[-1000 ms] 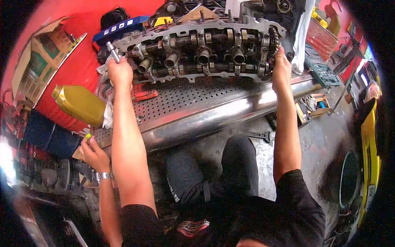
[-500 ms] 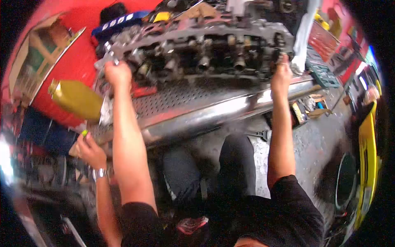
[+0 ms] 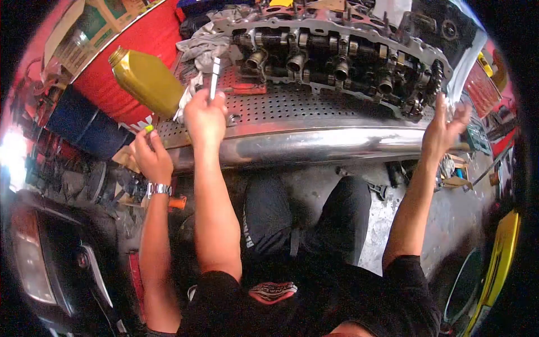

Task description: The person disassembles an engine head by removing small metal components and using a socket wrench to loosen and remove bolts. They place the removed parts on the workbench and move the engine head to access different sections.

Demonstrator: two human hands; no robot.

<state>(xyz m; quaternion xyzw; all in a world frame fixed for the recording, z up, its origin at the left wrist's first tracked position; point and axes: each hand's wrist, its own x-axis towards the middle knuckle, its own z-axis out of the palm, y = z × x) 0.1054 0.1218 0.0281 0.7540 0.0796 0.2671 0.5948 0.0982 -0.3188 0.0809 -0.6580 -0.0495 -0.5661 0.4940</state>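
An engine cylinder head [image 3: 320, 59] lies on the perforated metal bench [image 3: 292, 109], with its valve side openings and camshaft parts facing me. My left hand [image 3: 206, 118] is closed around a slim white stick with a dark band [image 3: 215, 78], which points up, left of the cylinder head. My right hand [image 3: 441, 135] is open and a little blurred, fingers apart, beside the right end of the cylinder head. Behind my left hand, a red-handled tool [image 3: 244, 89] rests on the bench.
Another person's hand [image 3: 152, 160], with a wristwatch, pinches a small yellow-green-tipped thing at left. A gold oil bottle [image 3: 147, 81] leans nearby, beside grey rags [image 3: 202, 48]. A green tool case [image 3: 478, 135] sits at right, and parts lie on the floor below the bench.
Both my hands have come off the cylinder head, which now sits turned on the bench. The white stick now shows clearly in my left hand.
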